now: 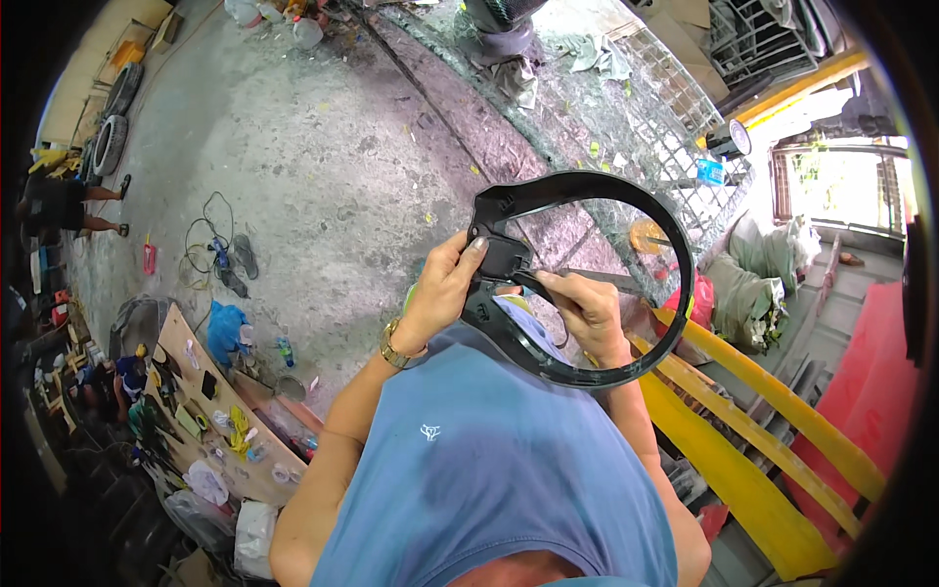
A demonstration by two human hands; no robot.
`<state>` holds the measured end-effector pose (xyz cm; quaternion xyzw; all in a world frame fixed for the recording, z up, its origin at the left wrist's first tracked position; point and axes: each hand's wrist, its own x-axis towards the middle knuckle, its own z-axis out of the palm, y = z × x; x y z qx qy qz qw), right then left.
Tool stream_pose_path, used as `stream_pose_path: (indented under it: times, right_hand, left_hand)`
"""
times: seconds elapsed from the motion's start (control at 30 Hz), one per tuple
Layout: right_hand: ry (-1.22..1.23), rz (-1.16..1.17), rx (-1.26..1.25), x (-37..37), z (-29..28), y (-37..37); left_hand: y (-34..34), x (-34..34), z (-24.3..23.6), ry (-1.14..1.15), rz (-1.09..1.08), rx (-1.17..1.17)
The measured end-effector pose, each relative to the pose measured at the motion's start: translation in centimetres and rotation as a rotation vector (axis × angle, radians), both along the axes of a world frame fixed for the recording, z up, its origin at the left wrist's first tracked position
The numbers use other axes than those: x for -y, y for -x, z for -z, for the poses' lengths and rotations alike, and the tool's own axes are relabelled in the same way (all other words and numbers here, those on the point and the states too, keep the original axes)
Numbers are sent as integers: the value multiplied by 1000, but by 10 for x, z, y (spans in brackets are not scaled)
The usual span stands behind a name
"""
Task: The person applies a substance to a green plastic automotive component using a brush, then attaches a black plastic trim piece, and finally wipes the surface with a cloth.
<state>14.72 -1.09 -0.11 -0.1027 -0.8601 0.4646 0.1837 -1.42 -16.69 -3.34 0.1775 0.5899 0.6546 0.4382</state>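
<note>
A large black ring-shaped plastic frame [675, 230] is held in front of my chest. My left hand [445, 284], with a gold watch [394, 344] on its wrist, grips the broad left part of this frame, thumb on its face. Inside the ring's opening, my right hand [587, 305] is closed, thumb and fingertips pinched on a thin black strip [536, 284] beside the frame's block-like middle part [504, 256]. The frame's right side curves around my right hand and passes over my right forearm. Whether the strip is joined to the frame, I cannot tell.
At lower left a wooden board [220, 391] carries tools and small items; a blue bag [227, 328] lies beside it. Yellow beams [743, 440] and a red panel [866, 391] stand at right. Cables [203, 249] lie on the floor. Another person [57, 205] is at far left.
</note>
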Motion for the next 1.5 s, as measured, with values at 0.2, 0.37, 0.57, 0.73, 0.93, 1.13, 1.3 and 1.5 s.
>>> stream_pose_path:
  times: [0.2, 0.37, 0.57, 0.73, 0.93, 1.13, 1.3, 1.5]
  right_hand:
    - [224, -18, -18, 1, -4, 9]
    - [279, 30, -13, -25, 0, -7]
    - [-66, -220, 75, -18, -2, 8]
    - [-8, -170, -14, 3, -3, 14]
    - [-51, -140, 76, 7, 2, 11]
    - [-16, -158, 112, 6, 3, 23]
    - [363, 6, 165, 3, 1, 16]
    - [718, 240, 180, -30, 34, -19]
  left_hand:
    - [0, -2, -1, 5, 0, -19]
    - [4, -1, -13, 35, 49, 38]
    - [1, 0, -15, 47, 66, 30]
    - [-3, 2, -10, 66, 70, 48]
    - [3, -5, -15, 42, 46, 29]
    - [11, -5, -11, 39, 16, 45]
    - [18, 20, 27, 161, -35, -23]
    - [42, 38, 38, 124, -112, -122]
